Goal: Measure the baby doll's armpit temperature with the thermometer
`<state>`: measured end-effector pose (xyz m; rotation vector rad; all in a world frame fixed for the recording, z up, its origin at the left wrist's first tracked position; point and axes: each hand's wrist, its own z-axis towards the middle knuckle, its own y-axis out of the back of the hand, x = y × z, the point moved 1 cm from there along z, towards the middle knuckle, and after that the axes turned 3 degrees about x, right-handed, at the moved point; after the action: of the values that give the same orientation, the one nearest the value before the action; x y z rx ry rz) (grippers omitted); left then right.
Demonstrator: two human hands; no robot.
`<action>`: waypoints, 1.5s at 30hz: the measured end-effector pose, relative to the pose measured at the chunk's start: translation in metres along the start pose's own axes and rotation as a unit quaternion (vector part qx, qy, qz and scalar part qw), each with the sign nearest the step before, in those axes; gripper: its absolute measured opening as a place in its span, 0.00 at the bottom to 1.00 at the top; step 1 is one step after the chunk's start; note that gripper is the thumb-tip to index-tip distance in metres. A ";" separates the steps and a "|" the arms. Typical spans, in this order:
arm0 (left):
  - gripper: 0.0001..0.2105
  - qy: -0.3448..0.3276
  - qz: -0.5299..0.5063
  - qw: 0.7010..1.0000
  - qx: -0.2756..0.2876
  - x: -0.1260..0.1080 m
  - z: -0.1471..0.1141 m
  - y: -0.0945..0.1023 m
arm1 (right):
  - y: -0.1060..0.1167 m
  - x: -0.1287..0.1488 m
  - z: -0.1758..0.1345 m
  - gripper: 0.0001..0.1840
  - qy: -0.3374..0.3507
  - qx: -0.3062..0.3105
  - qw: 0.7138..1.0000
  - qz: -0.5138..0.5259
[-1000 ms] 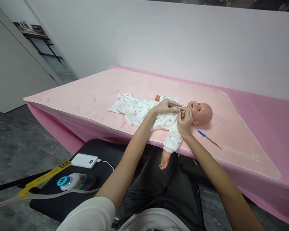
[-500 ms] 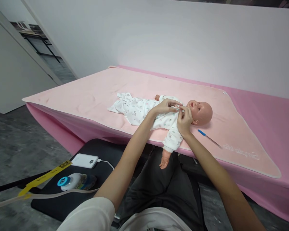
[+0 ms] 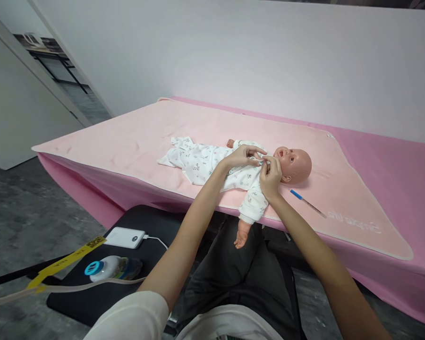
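Note:
A baby doll (image 3: 295, 166) lies on its back, head to the right, dressed in a white printed outfit (image 3: 203, 163). Over its upper chest my left hand (image 3: 243, 157) has thumb and fingers closed on the white collar or a tie there. Right beside it, just below the doll's chin, my right hand (image 3: 271, 178) pinches the same bit of white cloth. The fingertips nearly meet, so the exact piece held is partly hidden. One doll arm (image 3: 243, 231) hangs over the near table edge.
A blue-ended pen-like stick (image 3: 297, 195) lies near the doll's head on the pale pink blanket (image 3: 134, 137). At lower left, a black chair seat (image 3: 141, 219) holds a white power bank (image 3: 124, 237) with a cable and a blue-capped bottle (image 3: 109, 268). A pale tube (image 3: 71, 287) crosses there.
Both hands stay at the doll's collar, with only slight finger movement. The whole view has shifted very slightly.

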<state>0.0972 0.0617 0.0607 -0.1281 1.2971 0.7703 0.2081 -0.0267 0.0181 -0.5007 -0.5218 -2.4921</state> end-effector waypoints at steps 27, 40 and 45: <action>0.12 -0.010 -0.036 0.999 -0.031 0.001 0.002 -0.003 | -0.002 -0.003 -0.001 0.04 -0.037 0.018 0.999 -0.015; 0.12 0.019 -0.074 0.992 -0.100 0.004 -0.001 0.001 | -0.005 0.003 0.002 0.11 0.098 0.129 0.978 -0.132; 0.09 0.033 -0.113 0.969 -0.219 0.014 -0.002 0.010 | -0.018 0.012 0.014 0.08 0.203 0.245 0.926 -0.203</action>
<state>0.0907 0.0745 0.0511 -0.6511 1.1317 0.8502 0.1920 -0.0117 0.0312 0.3480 -1.1180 -2.5948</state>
